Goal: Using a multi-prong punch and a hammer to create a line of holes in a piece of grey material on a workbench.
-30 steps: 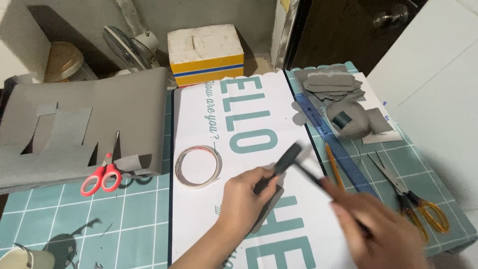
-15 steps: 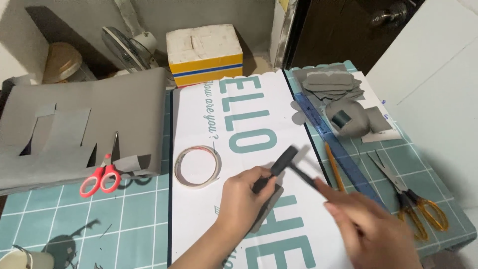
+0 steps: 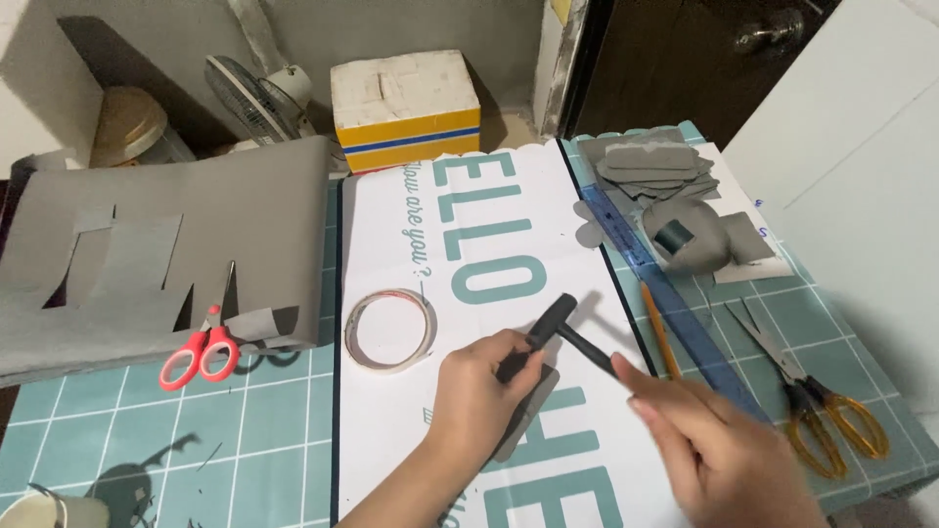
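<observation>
Both hands are over the white printed sheet [image 3: 391, 460] now, and the left hand [image 3: 479, 406] has its fingers curled shut around a dark grey strip [image 3: 550, 319], pinching it near the lower end so the upper end sticks up and away over the sheet. The right hand [image 3: 719, 455] comes in from the other side, fingers closed on a thin dark rod-like tool [image 3: 592, 349] whose tip meets the strip just beside the left fingertips. As I judge it, this wants a firm pinch from the left hand and light, even pressure from the right, kept close to where the strip is held so it does not twist or buckle. Under the left hand, a flat grey cut-out [image 3: 528, 416] lies on the sheet. A roll of tape [image 3: 389, 330] sits just left of the hands, and red scissors [image 3: 201, 347] lie further left on the large grey sheet [image 3: 156, 264]. To the right run a blue ruler [image 3: 675, 313] and a pencil [image 3: 663, 342], with yellow-handled scissors [image 3: 817, 406] beyond. For containers, only a white and yellow box [image 3: 406, 108] at the back, closed, contents hidden; a pile of grey scraps [image 3: 650, 166] lies loose on the green cutting mat [image 3: 127, 430].
</observation>
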